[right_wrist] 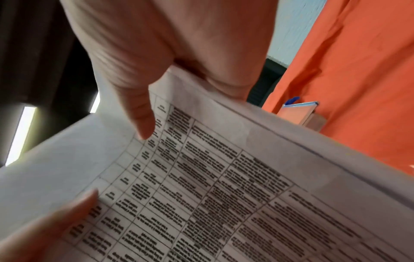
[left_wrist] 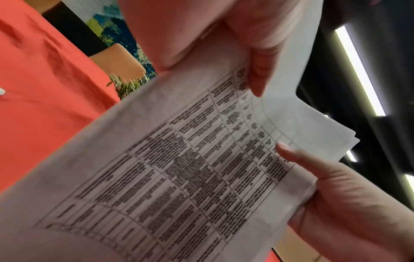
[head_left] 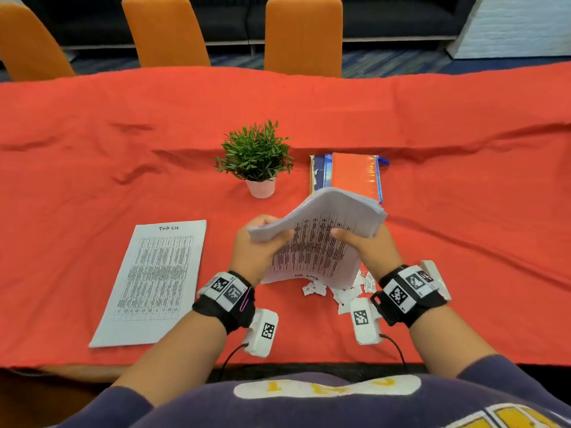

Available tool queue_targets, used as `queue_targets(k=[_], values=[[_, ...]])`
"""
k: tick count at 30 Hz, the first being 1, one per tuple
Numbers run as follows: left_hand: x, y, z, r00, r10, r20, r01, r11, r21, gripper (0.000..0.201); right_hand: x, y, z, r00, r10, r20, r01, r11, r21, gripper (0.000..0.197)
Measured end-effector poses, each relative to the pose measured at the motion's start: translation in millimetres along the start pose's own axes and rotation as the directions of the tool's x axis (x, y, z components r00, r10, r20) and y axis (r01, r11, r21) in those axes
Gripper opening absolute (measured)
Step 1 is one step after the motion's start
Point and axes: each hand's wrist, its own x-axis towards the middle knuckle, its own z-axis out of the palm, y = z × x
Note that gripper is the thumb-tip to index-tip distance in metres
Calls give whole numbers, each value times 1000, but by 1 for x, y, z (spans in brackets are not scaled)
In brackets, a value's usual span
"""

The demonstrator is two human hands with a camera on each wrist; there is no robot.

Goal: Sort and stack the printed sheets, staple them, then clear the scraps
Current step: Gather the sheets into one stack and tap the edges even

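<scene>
A thick stack of printed sheets (head_left: pixel 315 242) is held tilted above the red cloth, printed table facing me, its top curling away. My left hand (head_left: pixel 259 245) grips the stack's left edge, thumb on the front. My right hand (head_left: pixel 366 245) grips the right edge the same way. In the left wrist view my left hand's thumb (left_wrist: pixel 257 78) presses the stack (left_wrist: pixel 179 168); in the right wrist view my right hand's thumb (right_wrist: pixel 141 117) lies on the stack (right_wrist: pixel 224 195). A "Task list" sheet (head_left: pixel 154 282) lies flat at the left. Torn white scraps (head_left: pixel 340 293) lie under the stack.
A small potted plant (head_left: pixel 256 162) stands behind the hands. Beside it lie an orange notebook (head_left: pixel 355 177) and blue books (head_left: pixel 319 174). Orange chairs (head_left: pixel 302 35) line the far side of the table (head_left: pixel 463 149), which a rumpled red cloth covers.
</scene>
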Motion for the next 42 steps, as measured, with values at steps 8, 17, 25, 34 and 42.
queue_targets(k=[8, 17, 25, 34, 42], values=[[5, -7, -13, 999, -27, -31, 25, 998, -54, 31, 0, 3, -9, 998, 6, 58, -8, 1000, 29, 39], [6, -1, 0, 993, -77, -86, 64, 988, -142, 30, 6, 19, -5, 997, 67, -28, -67, 998, -16, 24], [10, -4, 3, 973, -162, -163, 136, 978, -159, 22, 6, 52, -17, 983, 184, -22, -185, 973, -141, 23], [25, 23, -21, 984, -161, -76, 73, 757, -650, 42, 3, 44, -40, 970, 232, -78, -162, 848, 505, 37], [10, -9, -40, 958, -285, -25, 207, 752, -626, 39, 11, 33, -57, 983, 171, -70, -122, 886, 447, 29]])
